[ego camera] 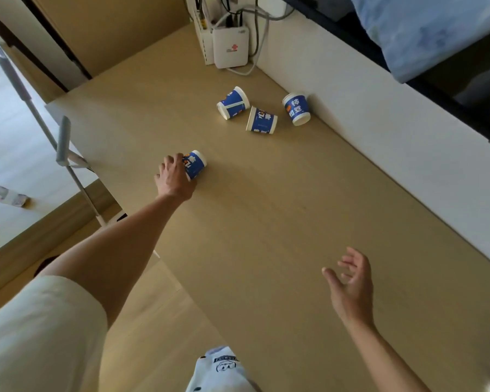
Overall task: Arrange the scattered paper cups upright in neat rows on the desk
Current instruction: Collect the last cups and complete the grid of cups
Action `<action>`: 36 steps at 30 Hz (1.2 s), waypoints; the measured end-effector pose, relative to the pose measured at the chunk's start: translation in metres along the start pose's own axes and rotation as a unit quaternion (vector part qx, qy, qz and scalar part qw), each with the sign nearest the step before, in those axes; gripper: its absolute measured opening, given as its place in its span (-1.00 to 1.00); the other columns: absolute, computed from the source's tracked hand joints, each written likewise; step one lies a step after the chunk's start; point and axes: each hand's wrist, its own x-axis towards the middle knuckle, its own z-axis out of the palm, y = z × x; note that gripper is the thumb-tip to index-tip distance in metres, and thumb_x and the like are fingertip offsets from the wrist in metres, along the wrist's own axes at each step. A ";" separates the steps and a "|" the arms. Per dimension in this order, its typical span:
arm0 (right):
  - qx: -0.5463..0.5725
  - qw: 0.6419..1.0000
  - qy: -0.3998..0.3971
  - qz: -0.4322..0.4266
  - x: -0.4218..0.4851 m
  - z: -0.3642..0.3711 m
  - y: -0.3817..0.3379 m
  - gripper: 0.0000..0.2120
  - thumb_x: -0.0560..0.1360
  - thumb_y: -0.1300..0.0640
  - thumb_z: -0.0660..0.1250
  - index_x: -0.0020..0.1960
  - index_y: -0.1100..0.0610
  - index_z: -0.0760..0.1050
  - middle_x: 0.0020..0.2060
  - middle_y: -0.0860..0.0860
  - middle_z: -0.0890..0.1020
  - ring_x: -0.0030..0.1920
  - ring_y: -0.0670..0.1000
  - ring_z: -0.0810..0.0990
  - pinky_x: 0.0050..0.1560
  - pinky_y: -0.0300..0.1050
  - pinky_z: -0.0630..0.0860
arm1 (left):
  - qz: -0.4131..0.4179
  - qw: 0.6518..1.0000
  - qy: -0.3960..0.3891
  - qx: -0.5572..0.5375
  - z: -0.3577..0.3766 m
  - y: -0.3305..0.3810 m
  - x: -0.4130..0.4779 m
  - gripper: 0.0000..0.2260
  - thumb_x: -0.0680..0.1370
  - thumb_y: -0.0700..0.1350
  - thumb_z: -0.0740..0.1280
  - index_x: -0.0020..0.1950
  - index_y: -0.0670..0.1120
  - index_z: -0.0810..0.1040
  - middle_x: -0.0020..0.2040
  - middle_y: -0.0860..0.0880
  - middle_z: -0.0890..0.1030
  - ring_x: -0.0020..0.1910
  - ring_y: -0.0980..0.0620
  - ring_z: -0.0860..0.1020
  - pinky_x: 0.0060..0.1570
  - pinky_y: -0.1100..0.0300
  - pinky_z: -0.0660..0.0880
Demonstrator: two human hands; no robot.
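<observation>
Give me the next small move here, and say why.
Probably stand the cup in the left hand upright on the bare desk, to start a row. The left hand grips it and it looks tilted; three more cups look toppled near the wall, none in a row yet, and the right hand hovers open.

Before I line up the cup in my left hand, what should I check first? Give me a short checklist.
1. Left hand grips the near cup: ok.
2. Near cup upright: cannot tell, fingers cover it.
3. Right hand free: ok, open, holding nothing.
4. Bare desk for a row: ok.
5. Left far cup and middle cup upright: not ok, both on their sides.
6. Cup by the wall upright: cannot tell.
</observation>
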 end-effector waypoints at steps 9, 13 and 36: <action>-0.048 0.998 -0.040 -0.022 0.041 0.023 -0.043 -0.39 0.44 0.29 0.51 0.42 0.20 0.33 0.17 0.13 0.52 0.13 0.10 0.54 0.22 0.07 0.51 | 0.091 0.986 0.004 -0.138 -0.003 0.020 -0.027 -0.28 0.31 0.09 0.56 0.36 -0.03 0.32 0.20 -0.06 0.53 0.17 -0.11 0.45 0.14 0.00 0.43; -0.084 0.993 -0.061 -0.056 0.072 0.037 -0.069 -0.40 0.44 0.28 0.51 0.40 0.20 0.35 0.16 0.13 0.52 0.12 0.10 0.54 0.22 0.02 0.47 | 0.124 0.972 0.014 -0.200 -0.007 0.036 -0.056 -0.37 0.29 0.22 0.50 0.23 0.01 0.36 0.10 0.04 0.53 0.05 -0.01 0.41 0.00 0.11 0.39; -0.388 0.886 -0.126 -0.221 0.277 0.220 -0.214 -0.07 0.38 -0.02 0.56 0.57 0.10 0.11 0.44 0.14 0.39 0.41 0.21 0.40 0.39 0.14 0.39 | 0.054 0.915 0.023 -0.398 0.014 0.027 -0.126 -0.27 0.26 0.25 0.53 0.33 0.25 0.28 0.13 0.29 0.51 0.11 0.42 0.43 0.05 0.62 0.26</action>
